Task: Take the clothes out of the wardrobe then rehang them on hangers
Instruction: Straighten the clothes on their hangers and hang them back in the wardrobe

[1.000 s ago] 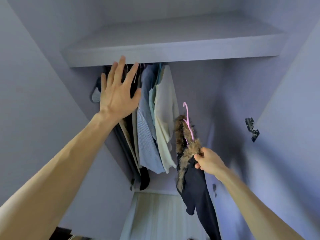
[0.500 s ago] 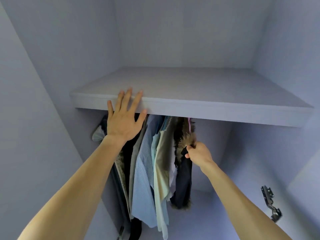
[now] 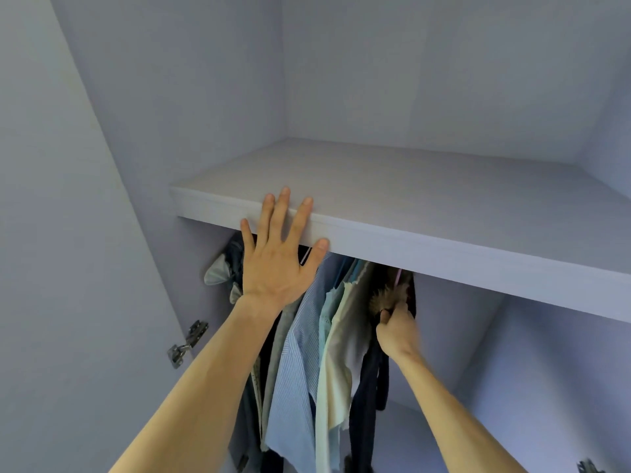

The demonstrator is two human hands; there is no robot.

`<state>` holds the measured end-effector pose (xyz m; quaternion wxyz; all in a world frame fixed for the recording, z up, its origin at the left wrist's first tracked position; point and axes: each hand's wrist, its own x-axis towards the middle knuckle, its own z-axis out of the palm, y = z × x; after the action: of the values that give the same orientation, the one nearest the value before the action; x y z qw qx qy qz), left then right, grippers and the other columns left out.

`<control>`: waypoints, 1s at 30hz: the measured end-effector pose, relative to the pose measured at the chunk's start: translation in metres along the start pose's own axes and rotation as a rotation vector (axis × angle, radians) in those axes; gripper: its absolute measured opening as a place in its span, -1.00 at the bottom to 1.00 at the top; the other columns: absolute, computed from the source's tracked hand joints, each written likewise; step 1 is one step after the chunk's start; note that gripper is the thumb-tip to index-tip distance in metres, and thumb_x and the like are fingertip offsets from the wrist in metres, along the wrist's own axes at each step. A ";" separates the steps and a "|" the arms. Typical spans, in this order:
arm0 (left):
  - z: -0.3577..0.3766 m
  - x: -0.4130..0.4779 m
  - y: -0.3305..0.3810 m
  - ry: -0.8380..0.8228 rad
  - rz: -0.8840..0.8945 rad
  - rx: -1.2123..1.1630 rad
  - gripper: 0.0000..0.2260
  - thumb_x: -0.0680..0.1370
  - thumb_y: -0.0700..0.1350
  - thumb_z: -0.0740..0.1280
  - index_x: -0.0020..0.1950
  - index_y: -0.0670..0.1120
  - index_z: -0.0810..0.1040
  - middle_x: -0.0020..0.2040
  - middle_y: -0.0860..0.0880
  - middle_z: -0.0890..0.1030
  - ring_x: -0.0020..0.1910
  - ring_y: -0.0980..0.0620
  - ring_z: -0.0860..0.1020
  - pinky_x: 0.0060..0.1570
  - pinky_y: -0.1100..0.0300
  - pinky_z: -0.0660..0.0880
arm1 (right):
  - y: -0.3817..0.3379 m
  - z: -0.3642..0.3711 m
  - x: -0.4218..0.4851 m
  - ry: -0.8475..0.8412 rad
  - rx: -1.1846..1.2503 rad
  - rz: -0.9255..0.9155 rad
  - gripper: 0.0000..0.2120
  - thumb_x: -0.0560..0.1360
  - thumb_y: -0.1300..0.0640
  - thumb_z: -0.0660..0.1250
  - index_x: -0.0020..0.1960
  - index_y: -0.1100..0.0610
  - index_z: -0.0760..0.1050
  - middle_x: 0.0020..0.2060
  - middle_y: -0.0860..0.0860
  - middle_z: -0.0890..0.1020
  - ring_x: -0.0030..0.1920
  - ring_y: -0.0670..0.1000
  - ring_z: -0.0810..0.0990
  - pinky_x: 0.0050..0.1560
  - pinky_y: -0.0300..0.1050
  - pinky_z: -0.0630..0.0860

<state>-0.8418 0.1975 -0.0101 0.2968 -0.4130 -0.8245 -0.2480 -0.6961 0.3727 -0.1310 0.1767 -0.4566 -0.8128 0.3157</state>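
Pale lilac wardrobe walls (image 3: 170, 97) enclose a flat lilac shelf (image 3: 444, 206). Below it, rightmost among hanging shirts (image 3: 297, 370), the dark navy fur-collared garment (image 3: 365, 404) hangs long axis downward. The left hand (image 3: 276, 257) lies spread on the shelf edge, and the right hand (image 3: 397, 331) grips the fur collar.

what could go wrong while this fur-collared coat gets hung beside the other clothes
The rail is hidden behind the shelf, so the pink hanger hook may miss it and the dark coat could drop when the right hand lets go. The coat sits close against the cream garment, which could get dragged off.
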 end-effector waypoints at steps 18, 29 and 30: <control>-0.033 -0.006 0.017 -0.172 -0.061 0.113 -0.28 0.53 0.48 -0.17 0.57 0.23 -0.37 0.64 0.03 -0.23 0.61 -0.04 -0.23 0.50 -0.25 -0.14 | -0.017 -0.015 -0.019 -0.210 -0.337 -0.227 -0.63 0.62 0.10 0.17 0.38 0.21 0.29 0.28 0.16 0.47 0.20 0.20 0.53 0.13 0.03 0.53; -0.088 -0.177 -0.016 -0.481 -0.227 0.050 -0.32 0.60 0.29 0.13 0.61 0.24 -0.17 0.63 0.07 -0.24 0.61 -0.02 -0.18 0.53 -0.23 -0.16 | -0.016 -0.025 -0.167 -0.219 -0.146 -0.437 -0.53 0.63 -0.04 0.20 0.50 0.06 0.31 0.41 -0.01 0.45 0.41 0.06 0.34 0.33 0.00 0.42; -0.097 -0.203 -0.025 -0.510 -0.261 0.084 -0.33 0.60 0.29 0.12 0.61 0.24 -0.16 0.63 0.07 -0.23 0.61 -0.02 -0.20 0.53 -0.23 -0.19 | -0.017 -0.023 -0.186 -0.221 -0.123 -0.486 -0.53 0.63 -0.05 0.20 0.50 0.03 0.32 0.43 -0.05 0.43 0.44 0.02 0.31 0.37 -0.04 0.37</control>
<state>-0.7373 0.0123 -0.0874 0.0625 -0.3399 -0.9282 -0.1379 -0.5968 0.2151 -0.1025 0.1295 -0.2210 -0.9305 0.2618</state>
